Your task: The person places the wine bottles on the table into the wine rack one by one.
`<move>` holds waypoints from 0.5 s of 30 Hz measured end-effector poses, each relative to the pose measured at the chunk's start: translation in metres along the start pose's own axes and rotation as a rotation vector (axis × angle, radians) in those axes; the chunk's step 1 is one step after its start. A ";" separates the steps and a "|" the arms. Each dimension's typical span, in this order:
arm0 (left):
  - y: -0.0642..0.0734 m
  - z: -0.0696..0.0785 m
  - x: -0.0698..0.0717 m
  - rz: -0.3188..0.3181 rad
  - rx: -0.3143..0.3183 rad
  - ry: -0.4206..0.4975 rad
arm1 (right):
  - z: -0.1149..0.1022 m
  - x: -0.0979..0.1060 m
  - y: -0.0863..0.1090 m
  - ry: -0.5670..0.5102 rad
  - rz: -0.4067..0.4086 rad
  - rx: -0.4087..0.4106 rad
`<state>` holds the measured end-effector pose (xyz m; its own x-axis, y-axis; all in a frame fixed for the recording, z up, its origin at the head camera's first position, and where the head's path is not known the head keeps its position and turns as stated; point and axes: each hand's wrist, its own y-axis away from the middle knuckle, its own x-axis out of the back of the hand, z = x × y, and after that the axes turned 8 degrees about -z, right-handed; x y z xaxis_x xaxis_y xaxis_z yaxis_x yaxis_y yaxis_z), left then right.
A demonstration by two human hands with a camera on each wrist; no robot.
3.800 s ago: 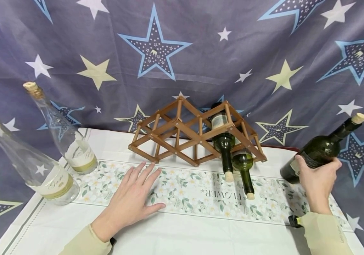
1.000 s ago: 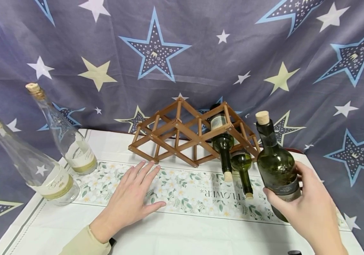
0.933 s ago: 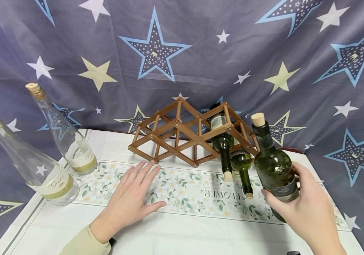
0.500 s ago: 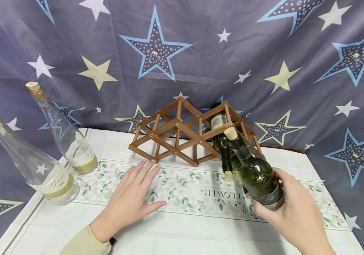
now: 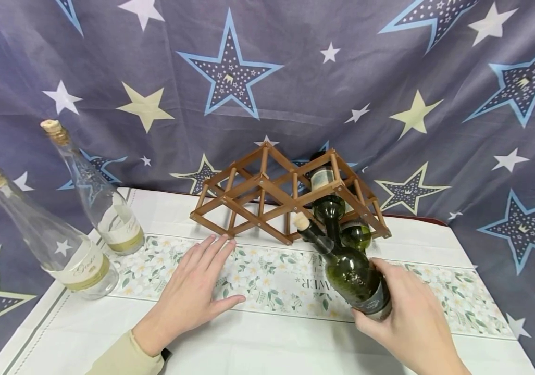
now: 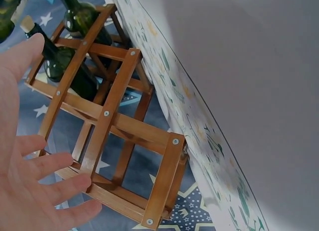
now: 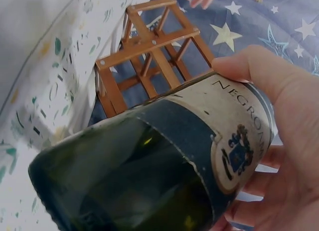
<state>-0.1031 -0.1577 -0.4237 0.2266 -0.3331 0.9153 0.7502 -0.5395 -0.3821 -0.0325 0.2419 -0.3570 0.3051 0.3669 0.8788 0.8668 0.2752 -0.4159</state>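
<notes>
A dark green wine bottle (image 5: pixel 353 278) with a cork is gripped round its labelled lower body by my right hand (image 5: pixel 405 315). It leans with its neck up and to the left, in front of the wooden wine rack (image 5: pixel 260 182). The right wrist view shows the bottle's pale label (image 7: pixel 234 136) and the thumb and fingers round it. My left hand (image 5: pixel 192 289) lies palm down with fingers spread, fingertips close to the rack's front left foot. Two green bottles lie in the rack's right side, an upper bottle (image 5: pixel 330 208) and a lower bottle (image 5: pixel 357 235) partly hidden by the held one.
Two clear corked bottles, a nearer one (image 5: pixel 82 265) and a farther one (image 5: pixel 119 226), stand at the left. A floral runner (image 5: pixel 267 276) crosses the white tablecloth (image 5: pixel 248 344). A star-patterned curtain (image 5: pixel 295 94) hangs behind the rack.
My right hand has carried the green bottle leftward from the table's right side, tilting its neck left toward the rack front. The left hand and the rack have stayed in place.
</notes>
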 end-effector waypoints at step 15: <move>0.000 0.000 0.001 0.010 -0.010 0.018 | -0.011 -0.028 0.002 0.129 -0.116 0.035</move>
<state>-0.1027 -0.1581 -0.4233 0.2226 -0.3521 0.9091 0.7418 -0.5440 -0.3923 -0.0348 0.2228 -0.3803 0.2542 0.2145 0.9431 0.8856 0.3403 -0.3161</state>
